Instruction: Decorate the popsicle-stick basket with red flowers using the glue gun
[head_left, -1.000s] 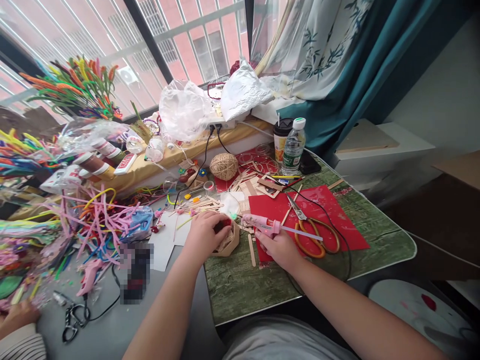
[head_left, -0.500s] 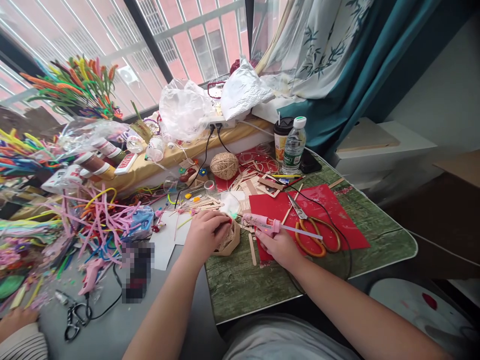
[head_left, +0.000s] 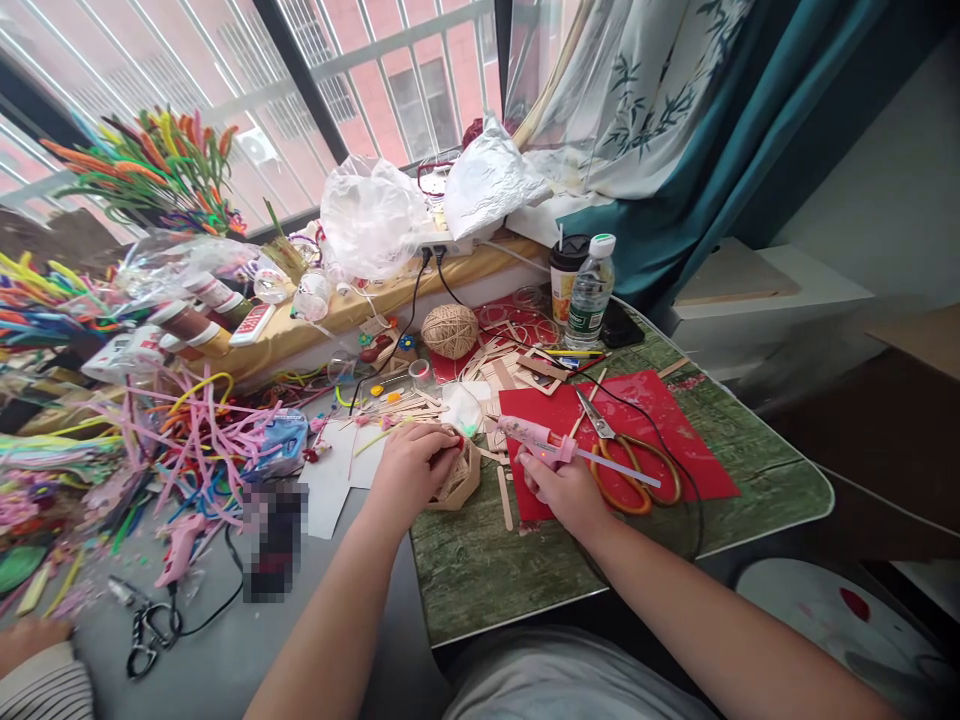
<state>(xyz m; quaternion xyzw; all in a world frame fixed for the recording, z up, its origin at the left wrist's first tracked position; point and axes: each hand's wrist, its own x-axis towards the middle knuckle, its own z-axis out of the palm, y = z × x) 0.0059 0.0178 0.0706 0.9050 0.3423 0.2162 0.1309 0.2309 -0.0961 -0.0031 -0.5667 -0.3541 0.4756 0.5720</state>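
In my right hand (head_left: 564, 492) is a pink hot glue gun (head_left: 536, 438), its nozzle pointing left and a clear glue stick jutting from its back. The fingers of my left hand (head_left: 416, 465) are closed in a pinch, with a small red piece (head_left: 457, 438) at their tips; its kind is too small to tell. Just under that hand stands a small many-sided box (head_left: 466, 485), cardboard-coloured, partly hidden by the fingers. A gap separates the nozzle from my left hand. Orange-handled scissors (head_left: 634, 475) lie right of my right hand on a red sheet (head_left: 697, 450).
Wooden craft sticks (head_left: 506, 365) and a twine ball (head_left: 450, 331) lie behind my hands. A water bottle (head_left: 591, 290) and a lidded cup (head_left: 564, 280) stand at the back. A black cord crosses the red sheet. At lower left rests another person's hand (head_left: 34, 640).
My right hand has drawn the glue gun slightly to the right, away from my left hand and the box. My left hand stays in place.
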